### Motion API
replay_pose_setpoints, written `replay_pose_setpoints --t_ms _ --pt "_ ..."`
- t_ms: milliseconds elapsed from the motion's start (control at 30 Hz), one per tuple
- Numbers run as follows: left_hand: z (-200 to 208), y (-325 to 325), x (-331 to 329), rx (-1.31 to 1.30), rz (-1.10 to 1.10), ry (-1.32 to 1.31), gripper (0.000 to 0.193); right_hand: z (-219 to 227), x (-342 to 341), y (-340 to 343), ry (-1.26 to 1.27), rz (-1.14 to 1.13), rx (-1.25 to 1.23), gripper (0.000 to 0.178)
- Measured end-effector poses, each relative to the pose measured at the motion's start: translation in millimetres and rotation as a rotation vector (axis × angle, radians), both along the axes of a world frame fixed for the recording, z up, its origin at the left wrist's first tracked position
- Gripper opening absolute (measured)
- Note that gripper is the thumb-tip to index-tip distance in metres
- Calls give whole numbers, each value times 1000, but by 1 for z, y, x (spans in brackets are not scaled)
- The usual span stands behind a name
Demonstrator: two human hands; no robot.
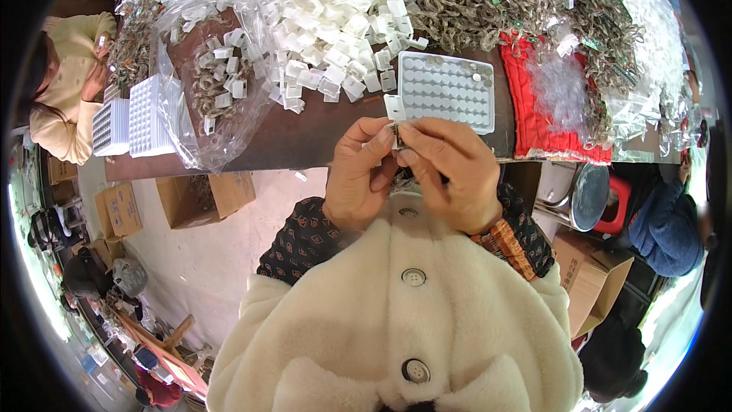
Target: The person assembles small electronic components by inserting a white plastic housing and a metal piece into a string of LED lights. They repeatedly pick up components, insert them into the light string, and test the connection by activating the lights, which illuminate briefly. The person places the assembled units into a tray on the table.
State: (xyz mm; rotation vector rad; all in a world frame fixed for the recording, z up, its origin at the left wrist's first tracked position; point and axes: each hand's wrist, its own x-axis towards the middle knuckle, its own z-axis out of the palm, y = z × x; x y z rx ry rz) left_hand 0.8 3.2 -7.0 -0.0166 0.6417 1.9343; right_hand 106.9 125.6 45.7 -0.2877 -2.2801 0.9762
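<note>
Close to my chest, at the table's near edge, my two hands meet with fingertips together. My left hand (357, 175) is closed, pinching a small white plastic housing (394, 107) that sticks up above the fingers. Against its lower end my right hand (460, 175) is closed too, thumb and forefinger pressed on a tiny dark part that the fingertips mostly cover. Just beyond sits a pale tray (446, 91) with rows of rounded pockets and a few small round pieces at its far right corner. Left of it spreads a large heap of similar white housings (328, 38).
Bundled wires with small green boards (503, 0) pile up at the far right, beside a red cloth (526, 137). A clear plastic bag (236, 130) and stacked white trays (152, 118) lie left. Another person (65, 114) sits at the left end. Cardboard boxes (194, 202) stand below.
</note>
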Motion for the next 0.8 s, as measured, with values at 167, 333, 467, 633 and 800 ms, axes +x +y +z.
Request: replay_pose_setpoints --t_ms 167,333,467,633,800 --pt "1 -1 3 -52 48 36 10 -8 -2 -4 36 7 82 32" --pt "2 1 4 -104 70 93 11 -11 -1 -1 12 44 -7 33" --pt "5 0 -2 -69 18 55 14 -4 -4 -2 23 24 87 28" --pt "11 -2 0 99 -44 46 15 7 -10 3 -27 42 -1037 25" --pt "10 -2 0 128 -116 -17 13 2 -12 11 -54 24 -1190 18"
